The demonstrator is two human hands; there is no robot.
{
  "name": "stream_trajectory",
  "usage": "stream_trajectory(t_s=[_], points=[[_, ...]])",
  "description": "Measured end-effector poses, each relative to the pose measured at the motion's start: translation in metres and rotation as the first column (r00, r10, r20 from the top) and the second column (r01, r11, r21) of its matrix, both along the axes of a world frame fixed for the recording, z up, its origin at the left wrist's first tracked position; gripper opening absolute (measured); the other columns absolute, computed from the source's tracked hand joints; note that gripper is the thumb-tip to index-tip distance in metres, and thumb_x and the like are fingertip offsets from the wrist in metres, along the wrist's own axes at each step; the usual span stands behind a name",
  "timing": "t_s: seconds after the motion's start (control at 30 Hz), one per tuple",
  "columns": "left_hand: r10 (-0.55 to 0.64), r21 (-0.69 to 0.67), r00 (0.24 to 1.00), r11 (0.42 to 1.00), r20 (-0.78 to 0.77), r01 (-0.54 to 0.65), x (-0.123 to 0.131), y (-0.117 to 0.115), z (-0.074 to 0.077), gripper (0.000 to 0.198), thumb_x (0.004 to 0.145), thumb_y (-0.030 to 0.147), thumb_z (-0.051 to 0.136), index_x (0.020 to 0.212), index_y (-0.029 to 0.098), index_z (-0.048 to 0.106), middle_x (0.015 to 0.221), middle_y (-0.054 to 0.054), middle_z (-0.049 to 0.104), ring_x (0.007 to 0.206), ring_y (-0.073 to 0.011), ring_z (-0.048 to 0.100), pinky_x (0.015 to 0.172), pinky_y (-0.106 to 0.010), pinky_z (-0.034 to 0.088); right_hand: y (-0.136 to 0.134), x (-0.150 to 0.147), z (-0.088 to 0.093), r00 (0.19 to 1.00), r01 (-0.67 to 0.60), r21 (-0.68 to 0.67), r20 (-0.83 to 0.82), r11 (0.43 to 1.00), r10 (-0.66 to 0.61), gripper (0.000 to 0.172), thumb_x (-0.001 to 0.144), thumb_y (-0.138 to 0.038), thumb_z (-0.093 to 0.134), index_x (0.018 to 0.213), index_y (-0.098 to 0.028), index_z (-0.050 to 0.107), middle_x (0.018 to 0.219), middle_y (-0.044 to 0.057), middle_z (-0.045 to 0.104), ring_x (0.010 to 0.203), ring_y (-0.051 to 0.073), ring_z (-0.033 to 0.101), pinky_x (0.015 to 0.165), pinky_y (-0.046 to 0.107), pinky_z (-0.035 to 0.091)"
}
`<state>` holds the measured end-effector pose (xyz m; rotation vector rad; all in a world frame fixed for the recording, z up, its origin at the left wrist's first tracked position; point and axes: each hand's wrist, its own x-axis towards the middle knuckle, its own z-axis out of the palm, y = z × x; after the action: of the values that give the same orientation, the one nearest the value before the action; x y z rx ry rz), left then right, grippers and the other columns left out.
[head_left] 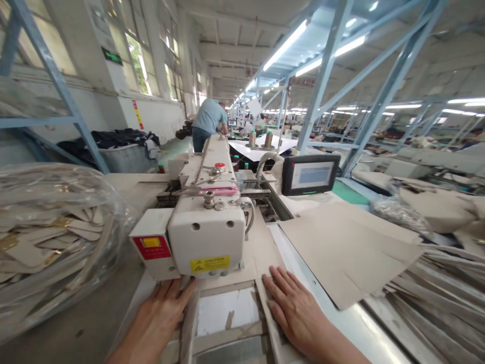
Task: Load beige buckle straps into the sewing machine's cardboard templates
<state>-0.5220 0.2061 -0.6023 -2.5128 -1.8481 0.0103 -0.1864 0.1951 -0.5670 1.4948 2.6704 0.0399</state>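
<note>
A white industrial sewing machine (206, 227) with a yellow caution label stands straight ahead. Under its head lies a beige fabric panel (257, 247) on a flat template frame (227, 338) with rectangular openings. My left hand (162, 303) lies flat at the frame's left side, fingers stretched toward the machine head, their tips partly hidden by it. On the right edge of the panel and frame rests my right hand (290, 301), palm down with its fingers spread. Neither hand grips anything.
A clear plastic bag (60, 242) of beige pieces with gold parts sits at left. At right lie stacked beige panels (352, 247) and hanging strips (447, 293). Behind them stands a control screen (310, 174). Further back, a person (209, 121) bends over near thread cones (268, 139).
</note>
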Motion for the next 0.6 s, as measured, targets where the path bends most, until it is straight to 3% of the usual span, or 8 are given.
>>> stream_trajectory(t_s=[0.13,0.3,0.43,0.6], points=[[-0.024,0.036,0.999,0.999,-0.025,0.025,-0.001,-0.001,-0.002,0.074,0.082,-0.008,0.035,0.142,0.028,0.059,0.142,-0.016,0.062,0.128,-0.0347,0.062,0.101,-0.047,0.058,0.000,0.001,-0.003,0.998,0.057,-0.008,0.007,0.998,-0.057,0.057,0.110,-0.040,0.032,0.158,-0.009,0.034,0.160,0.019,0.023,0.148,0.036,0.022,0.119,0.057,0.031],[0.020,-0.042,0.996,0.999,-0.090,-0.024,0.006,-0.002,0.013,0.078,0.082,-0.011,0.028,0.143,0.027,0.058,0.143,-0.015,0.062,0.130,-0.0311,0.061,0.102,-0.043,0.058,0.007,0.004,-0.006,0.995,0.093,0.021,-0.022,0.995,-0.093,0.059,0.109,-0.046,0.034,0.153,-0.009,0.045,0.159,0.021,0.027,0.148,0.037,0.021,0.120,0.058,0.029],[0.011,-0.079,0.997,0.997,-0.071,-0.017,0.009,-0.005,0.025,0.068,0.087,-0.006,0.036,0.145,0.025,0.056,0.144,-0.018,0.061,0.133,-0.0326,0.059,0.105,-0.045,0.056,0.006,0.010,-0.011,0.999,0.044,0.045,-0.020,0.998,-0.043,0.062,0.109,-0.049,0.031,0.153,-0.008,0.045,0.159,0.023,0.027,0.148,0.036,0.023,0.120,0.059,0.030],[0.004,-0.064,0.997,0.998,-0.071,-0.009,0.008,-0.007,0.027,0.068,0.089,-0.007,0.037,0.146,0.025,0.054,0.142,-0.018,0.062,0.131,-0.0326,0.060,0.104,-0.044,0.057,0.007,0.017,-0.027,0.999,-0.045,0.151,-0.016,0.988,0.048,0.057,0.110,-0.047,0.028,0.159,-0.019,0.037,0.158,0.020,0.034,0.147,0.037,0.027,0.114,0.063,0.039]])
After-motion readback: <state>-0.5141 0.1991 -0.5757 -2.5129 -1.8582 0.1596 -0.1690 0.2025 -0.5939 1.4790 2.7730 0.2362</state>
